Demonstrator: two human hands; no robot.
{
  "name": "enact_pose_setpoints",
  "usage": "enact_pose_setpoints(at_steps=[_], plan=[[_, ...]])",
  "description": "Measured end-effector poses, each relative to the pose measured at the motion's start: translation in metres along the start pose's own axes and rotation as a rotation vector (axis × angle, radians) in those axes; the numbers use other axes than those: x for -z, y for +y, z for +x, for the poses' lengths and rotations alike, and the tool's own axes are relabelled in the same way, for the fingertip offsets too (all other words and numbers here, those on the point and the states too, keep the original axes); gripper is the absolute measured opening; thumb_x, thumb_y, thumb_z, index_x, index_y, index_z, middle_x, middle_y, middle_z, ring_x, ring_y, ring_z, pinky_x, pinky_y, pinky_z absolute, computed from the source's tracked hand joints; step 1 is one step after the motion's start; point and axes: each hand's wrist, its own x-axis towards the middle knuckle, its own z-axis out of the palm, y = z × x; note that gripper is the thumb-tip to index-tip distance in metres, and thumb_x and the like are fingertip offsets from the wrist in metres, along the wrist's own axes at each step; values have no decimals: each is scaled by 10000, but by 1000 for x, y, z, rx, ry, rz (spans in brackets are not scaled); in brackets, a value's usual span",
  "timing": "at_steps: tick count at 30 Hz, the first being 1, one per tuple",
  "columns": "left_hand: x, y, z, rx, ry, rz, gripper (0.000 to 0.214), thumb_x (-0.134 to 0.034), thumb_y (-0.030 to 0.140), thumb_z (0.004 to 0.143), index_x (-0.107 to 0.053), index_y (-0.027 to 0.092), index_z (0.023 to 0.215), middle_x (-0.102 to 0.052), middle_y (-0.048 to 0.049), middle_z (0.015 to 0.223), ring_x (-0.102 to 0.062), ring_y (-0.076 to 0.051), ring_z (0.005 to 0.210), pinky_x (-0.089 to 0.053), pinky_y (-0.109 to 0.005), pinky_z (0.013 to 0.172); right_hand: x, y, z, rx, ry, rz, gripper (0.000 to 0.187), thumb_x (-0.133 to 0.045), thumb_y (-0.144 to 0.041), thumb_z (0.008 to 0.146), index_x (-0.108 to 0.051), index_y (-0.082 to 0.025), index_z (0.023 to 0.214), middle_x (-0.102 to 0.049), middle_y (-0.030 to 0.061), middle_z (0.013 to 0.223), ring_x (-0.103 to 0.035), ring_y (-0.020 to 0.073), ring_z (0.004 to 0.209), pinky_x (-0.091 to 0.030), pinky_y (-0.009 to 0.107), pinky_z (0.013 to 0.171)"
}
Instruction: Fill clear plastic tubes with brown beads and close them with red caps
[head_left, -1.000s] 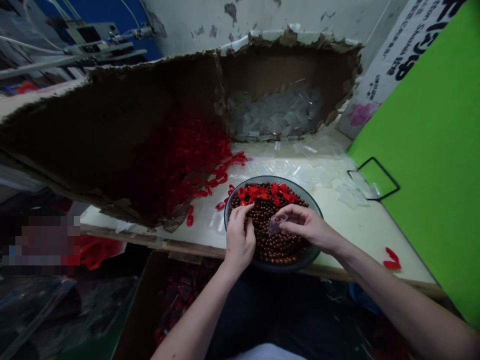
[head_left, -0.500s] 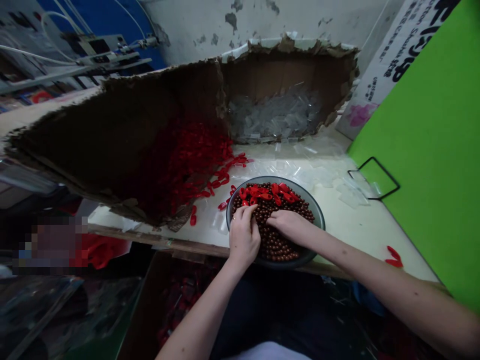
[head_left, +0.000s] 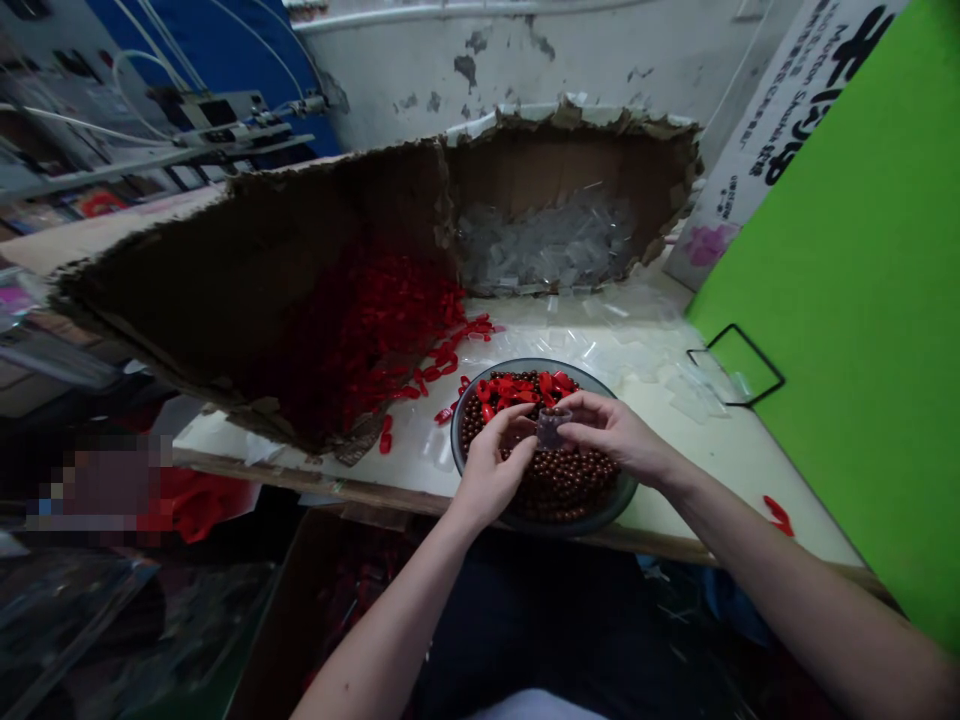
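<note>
A round grey bowl (head_left: 619,490) at the table's front edge holds many small brown beads (head_left: 570,480) and, at its far side, several red plastic caps (head_left: 521,385). My right hand (head_left: 611,432) pinches a small clear plastic cup (head_left: 551,425) above the beads, its fingers closed round it. My left hand (head_left: 491,470) hovers over the bowl's left side with fingers curled toward the cup; whether it holds a bead is hidden.
A torn cardboard box (head_left: 247,270) behind the bowl spills red caps (head_left: 390,330) at left and holds clear plastic pieces (head_left: 544,240) at right. More clear pieces (head_left: 645,355) lie scattered on the table. A green panel (head_left: 862,280) with a black wire handle (head_left: 739,365) stands at right.
My right hand dipped into the beads half a second ago and has lifted out again with the clear cup. My left hand has risen slightly toward the cup.
</note>
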Motion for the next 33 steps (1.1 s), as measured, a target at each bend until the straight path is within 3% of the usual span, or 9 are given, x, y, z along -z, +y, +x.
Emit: enact_pose_setpoints(at_steps=[2,5,7,11,16,20,25,31,33], plan=[[-6,4,3,24,-56,-120,384,-599,199,817,-561,179,1198,-659,-93,1082,-626,-202,991,-480,-330,898,0,-7,-1,30,13,15,303,-733,-338,746,-606,-200,984,-672,-5,828,-609,109,667,-482,243,625],[-13,6,8,28,-22,-174,375,-627,178,780,-587,163,1153,-661,-99,1115,-623,-207,1015,-480,-323,907,1,-18,-4,66,8,-2,300,-694,-337,789,-598,-208,1042,-655,-13,770,-595,101,641,-487,240,625],[-13,7,10,48,-15,-188,372,-620,188,781,-595,157,1151,-660,-105,1140,-620,-215,1028,-489,-321,892,3,-25,-7,107,-6,-69,333,-663,-325,815,-578,-222,1120,-669,8,854,-614,114,703,-495,247,645],[-4,14,9,89,-96,-163,378,-623,228,788,-617,162,1160,-665,-98,1147,-608,-223,1035,-503,-292,820,7,-36,-10,221,-94,-293,324,-648,-277,818,-586,-236,1133,-651,40,1054,-626,142,868,-496,274,745],[9,19,5,215,-184,-199,386,-654,264,768,-646,163,1141,-674,-88,1098,-615,-200,923,-511,-261,700,10,-40,-8,211,-214,-458,218,-641,-280,802,-581,-213,1000,-643,10,887,-619,142,783,-486,281,706],[14,14,4,271,-148,-331,367,-683,262,747,-665,182,1105,-681,-70,1054,-631,-156,809,-515,-259,695,17,-31,-5,192,-159,-531,189,-649,-344,785,-584,-201,891,-640,-3,771,-607,149,705,-470,278,655],[13,6,4,304,-113,-539,383,-739,236,694,-670,172,1066,-690,-74,1021,-654,-136,751,-515,-262,721,23,-15,-2,161,-169,-824,158,-616,-324,791,-658,-215,897,-702,26,867,-636,203,817,-472,328,745],[12,6,4,307,-78,-555,393,-735,181,679,-654,155,1063,-679,-67,1029,-666,-136,761,-524,-272,746,26,-18,3,243,4,-792,232,-542,-288,841,-655,-234,1036,-715,25,986,-664,197,885,-492,318,807],[12,6,4,313,-64,-567,390,-737,169,669,-648,162,1049,-677,-54,1019,-673,-137,751,-524,-267,729,31,-14,11,229,68,-917,231,-542,-270,842,-655,-221,1037,-712,41,993,-661,212,885,-489,329,805]])
